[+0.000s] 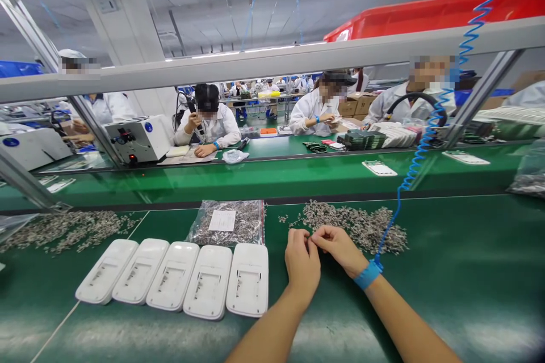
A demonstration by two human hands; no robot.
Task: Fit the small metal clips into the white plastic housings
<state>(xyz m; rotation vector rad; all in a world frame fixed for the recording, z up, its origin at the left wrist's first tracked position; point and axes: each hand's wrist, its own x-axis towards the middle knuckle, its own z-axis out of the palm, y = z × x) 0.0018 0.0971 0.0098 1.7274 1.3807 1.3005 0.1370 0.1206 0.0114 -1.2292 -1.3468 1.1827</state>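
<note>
My left hand (303, 264) and my right hand (342, 248) meet at the fingertips, just in front of a pile of small metal pieces (347, 218). Both are closed in a pinch; whatever lies between the fingers is too small to make out. A blue wrist strap (368, 274) circles my right wrist, and its coiled cord (419, 153) runs upward. Left of my hands, several white plastic housings (248, 258) lie side by side in a row, their battery compartments facing up. Behind them rests a clear bag of small metal pieces (242, 224) with a white label.
Another heap of small metal pieces (80, 227) lies at the far left. Beyond the bench, a green conveyor belt (272, 178) carries white parts (380, 168). Co-workers in white coats sit across it. A metal frame bar (272, 62) crosses above, with a red bin (426, 17) over it.
</note>
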